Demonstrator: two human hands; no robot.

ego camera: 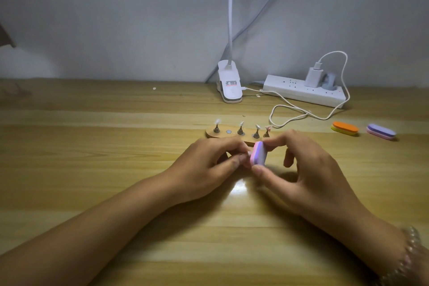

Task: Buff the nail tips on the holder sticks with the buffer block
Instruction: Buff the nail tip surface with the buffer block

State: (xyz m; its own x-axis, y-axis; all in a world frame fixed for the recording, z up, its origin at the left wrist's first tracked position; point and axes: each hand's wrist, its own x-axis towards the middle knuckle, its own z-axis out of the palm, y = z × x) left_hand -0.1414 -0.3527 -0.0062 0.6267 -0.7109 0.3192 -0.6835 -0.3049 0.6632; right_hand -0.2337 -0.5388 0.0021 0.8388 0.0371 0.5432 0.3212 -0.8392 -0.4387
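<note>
A pink and purple buffer block [258, 153] stands on edge between the thumb and forefinger of my right hand [301, 169], which pinches it just above the table. My left hand [209, 162] has its fingers curled and pinches a small holder stick against the block's left face; the stick and its nail tip are almost hidden by my fingertips. Behind my hands lies an oval wooden base [222, 133] with several metal holder sticks [240, 131] standing upright, each topped by a clear nail tip [218, 121]. One round slot in the base is empty.
An orange and yellow buffer block [345, 128] and a purple and pink one [381, 131] lie at the right. A white power strip [301, 94] with a charger and looping cable sits at the back right, beside a white clip lamp [228, 85].
</note>
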